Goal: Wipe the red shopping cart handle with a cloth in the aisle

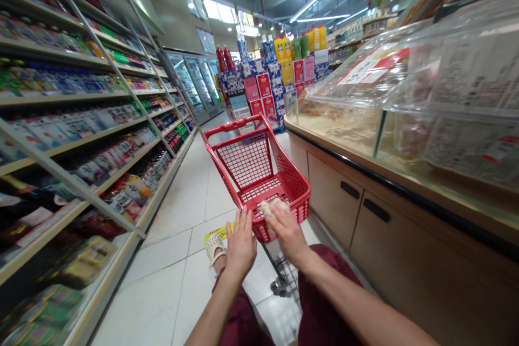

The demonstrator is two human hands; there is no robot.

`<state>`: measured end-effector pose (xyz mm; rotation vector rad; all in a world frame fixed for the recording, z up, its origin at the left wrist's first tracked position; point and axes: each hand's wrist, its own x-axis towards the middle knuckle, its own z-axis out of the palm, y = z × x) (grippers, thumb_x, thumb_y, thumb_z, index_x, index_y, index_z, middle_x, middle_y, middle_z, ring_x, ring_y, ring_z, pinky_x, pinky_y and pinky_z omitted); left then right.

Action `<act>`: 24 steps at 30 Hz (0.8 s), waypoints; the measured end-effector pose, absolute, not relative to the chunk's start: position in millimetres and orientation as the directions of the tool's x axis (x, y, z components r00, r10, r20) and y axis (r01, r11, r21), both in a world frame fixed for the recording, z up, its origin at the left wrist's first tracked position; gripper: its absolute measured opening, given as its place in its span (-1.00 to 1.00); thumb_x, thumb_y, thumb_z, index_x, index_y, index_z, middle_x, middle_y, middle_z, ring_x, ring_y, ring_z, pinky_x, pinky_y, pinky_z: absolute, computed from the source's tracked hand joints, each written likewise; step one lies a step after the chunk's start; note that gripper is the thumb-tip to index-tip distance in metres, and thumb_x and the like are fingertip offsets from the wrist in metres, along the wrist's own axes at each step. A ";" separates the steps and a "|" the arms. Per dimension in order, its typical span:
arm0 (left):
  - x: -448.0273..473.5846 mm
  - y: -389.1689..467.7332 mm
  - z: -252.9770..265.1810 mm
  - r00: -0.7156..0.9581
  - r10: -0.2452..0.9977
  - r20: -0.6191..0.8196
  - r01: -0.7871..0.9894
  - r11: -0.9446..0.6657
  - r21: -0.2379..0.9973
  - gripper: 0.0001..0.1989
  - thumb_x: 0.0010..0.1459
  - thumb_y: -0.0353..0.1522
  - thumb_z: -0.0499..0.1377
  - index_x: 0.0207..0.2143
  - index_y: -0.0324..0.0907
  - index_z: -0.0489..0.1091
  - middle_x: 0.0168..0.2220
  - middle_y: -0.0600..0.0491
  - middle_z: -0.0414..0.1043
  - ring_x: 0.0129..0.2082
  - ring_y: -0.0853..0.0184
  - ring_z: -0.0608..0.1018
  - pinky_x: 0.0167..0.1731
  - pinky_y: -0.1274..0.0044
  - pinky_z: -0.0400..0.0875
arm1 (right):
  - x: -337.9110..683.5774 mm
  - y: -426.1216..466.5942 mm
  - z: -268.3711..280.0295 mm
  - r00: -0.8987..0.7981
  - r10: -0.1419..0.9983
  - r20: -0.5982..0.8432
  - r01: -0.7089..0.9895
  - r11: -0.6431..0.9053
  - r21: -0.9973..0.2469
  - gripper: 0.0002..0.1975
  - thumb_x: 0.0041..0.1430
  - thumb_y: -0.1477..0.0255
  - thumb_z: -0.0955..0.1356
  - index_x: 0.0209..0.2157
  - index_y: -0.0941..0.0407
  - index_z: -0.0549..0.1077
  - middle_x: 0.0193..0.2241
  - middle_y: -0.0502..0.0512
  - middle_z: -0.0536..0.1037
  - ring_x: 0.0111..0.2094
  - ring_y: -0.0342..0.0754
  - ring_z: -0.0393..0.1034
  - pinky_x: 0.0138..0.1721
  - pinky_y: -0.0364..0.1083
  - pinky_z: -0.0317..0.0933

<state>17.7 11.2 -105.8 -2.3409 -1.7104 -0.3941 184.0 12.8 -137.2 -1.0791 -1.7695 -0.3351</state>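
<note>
A red plastic shopping cart point(243, 159) with lattice walls stands directly in front of me. Its basket holds nothing that I can see. My right hand point(288, 232) presses a crumpled off-white cloth point(274, 206) against the cart's near rim, fingers bent over it. At the rim's left corner is my left hand point(242, 244), fingers stretched out and holding nothing. Whether its fingertips touch the plastic I cannot tell. A dark leg with a caster wheel point(279, 285) shows under the basket.
Drink shelves point(77, 92) line the left side. A wooden counter point(330, 194) with clear covers runs along the right. Stacked cartons point(265, 94) topped with bottles stand ahead. My shoe point(214, 248) rests by a yellow floor sticker point(225, 230) on the tiles.
</note>
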 end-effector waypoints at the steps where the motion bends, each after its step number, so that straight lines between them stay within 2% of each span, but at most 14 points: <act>1: 17.2 11.4 -105.7 0.296 0.894 0.336 0.951 -0.308 -0.019 -0.35 -0.06 -0.56 -0.06 0.15 -0.24 -0.07 0.21 -0.08 -0.11 0.21 0.19 -0.05 0.10 0.13 -0.06 | 177.6 11.6 -136.8 -0.152 0.515 0.843 0.772 0.595 -0.225 -0.71 0.17 0.56 0.18 -0.13 0.11 0.41 -0.04 0.17 0.38 0.08 -0.04 0.11 0.04 0.07 0.10; 4: 16.0 11.6 -105.3 0.307 0.893 0.330 0.948 -0.317 -0.024 -0.33 -0.07 -0.56 -0.06 0.16 -0.21 -0.08 0.21 -0.06 -0.11 0.21 0.18 -0.07 0.09 0.10 -0.08 | 186.3 12.6 -135.8 -0.166 0.530 0.831 0.770 0.596 -0.226 -0.73 0.17 0.54 0.18 -0.15 0.10 0.41 -0.05 0.16 0.40 0.07 -0.03 0.13 0.04 0.08 0.09; 8: 19.5 10.5 -105.7 0.297 0.892 0.339 0.950 -0.312 -0.013 -0.34 -0.06 -0.55 -0.05 0.16 -0.22 -0.09 0.21 -0.09 -0.11 0.21 0.17 -0.05 0.09 0.09 -0.07 | 215.8 16.5 -135.3 0.037 0.551 0.834 0.841 0.433 -0.323 -0.70 0.16 0.55 0.17 -0.11 0.15 0.39 -0.02 0.25 0.36 0.10 0.02 0.09 0.05 0.15 0.05; 9: 21.0 9.9 -105.7 0.295 0.892 0.342 0.951 -0.310 -0.011 -0.34 -0.06 -0.54 -0.05 0.16 -0.23 -0.09 0.21 -0.09 -0.12 0.20 0.17 -0.05 0.09 0.09 -0.06 | 213.4 15.8 -134.8 0.033 0.548 0.836 0.843 0.434 -0.318 -0.70 0.16 0.55 0.17 -0.11 0.15 0.39 -0.02 0.26 0.36 0.10 0.02 0.08 0.05 0.15 0.05; 14: 23.9 5.8 -103.6 0.296 0.891 0.345 0.952 -0.305 -0.030 -0.33 -0.06 -0.52 -0.03 0.16 -0.22 -0.11 0.22 -0.07 -0.13 0.21 0.17 -0.05 0.09 0.08 -0.10 | 185.3 10.5 -130.9 -0.189 0.531 0.826 0.774 0.598 -0.207 -0.73 0.17 0.52 0.19 -0.14 0.09 0.41 -0.05 0.14 0.40 0.08 -0.05 0.12 0.07 0.06 0.07; 16: 23.2 3.7 -102.8 0.283 0.897 0.340 0.956 -0.290 -0.032 -0.32 -0.06 -0.51 -0.03 0.16 -0.22 -0.11 0.22 -0.06 -0.13 0.21 0.16 -0.05 0.09 0.06 -0.10 | 199.0 12.5 -131.0 -0.115 0.561 0.820 0.810 0.531 -0.249 -0.72 0.17 0.53 0.18 -0.13 0.09 0.40 -0.05 0.15 0.39 0.07 -0.04 0.13 0.06 0.08 0.06; 19: 23.7 0.2 -103.6 0.260 0.903 0.342 0.963 -0.267 -0.027 -0.32 -0.06 -0.51 -0.02 0.16 -0.23 -0.10 0.21 -0.07 -0.12 0.21 0.14 -0.06 0.08 0.05 -0.11 | 226.5 15.3 -133.8 0.093 0.580 0.809 0.867 0.353 -0.352 -0.68 0.15 0.57 0.15 -0.11 0.13 0.39 -0.03 0.22 0.36 0.08 0.00 0.12 0.04 0.14 0.06; 20: 24.4 -1.1 -104.3 0.266 0.899 0.348 0.962 -0.272 -0.031 -0.33 -0.06 -0.51 -0.02 0.16 -0.24 -0.09 0.21 -0.07 -0.11 0.21 0.13 -0.06 0.09 0.06 -0.11 | 228.9 14.6 -135.0 0.107 0.578 0.809 0.869 0.341 -0.359 -0.67 0.15 0.58 0.15 -0.11 0.14 0.39 -0.02 0.23 0.36 0.08 0.00 0.12 0.04 0.14 0.06; 24: 27.9 -5.5 -107.5 0.352 0.850 0.392 0.932 -0.356 -0.064 -0.35 -0.05 -0.53 -0.04 0.15 -0.23 -0.07 0.20 -0.07 -0.07 0.21 0.18 -0.05 0.10 0.11 -0.09 | 209.3 7.8 -136.8 -0.128 0.548 0.827 0.809 0.540 -0.233 -0.68 0.14 0.57 0.16 -0.12 0.11 0.40 -0.03 0.15 0.38 0.09 -0.05 0.10 0.05 0.05 0.08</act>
